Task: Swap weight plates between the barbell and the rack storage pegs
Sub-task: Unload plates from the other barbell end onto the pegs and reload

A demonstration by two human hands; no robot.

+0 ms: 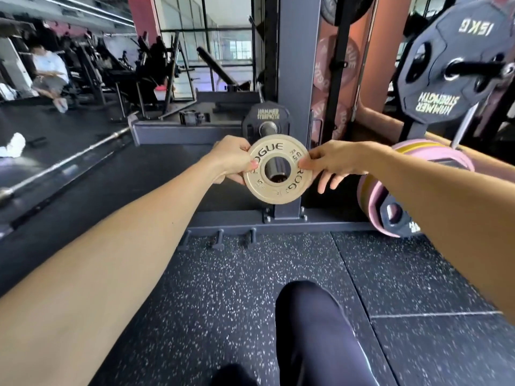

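Observation:
A small tan Rogue change plate (278, 188) is held upright in front of the rack post, its hole lined up with a dark storage peg (278, 169). My left hand (231, 160) pinches its left rim and my right hand (331, 162) pinches its right rim. Just behind it, a small black Hammer Strength plate (266, 114) sits on another peg (268, 128). A black 15 kg plate (451, 59) hangs on a peg at the upper right. Pink plates (376, 201) rest low on the right.
The rack's grey upright (299, 65) and base beam (278, 225) stand directly ahead. A barbell (64, 160) lies on the dark floor at left. My knee (315, 324) is at the bottom. A seated person (48, 71) is far back left.

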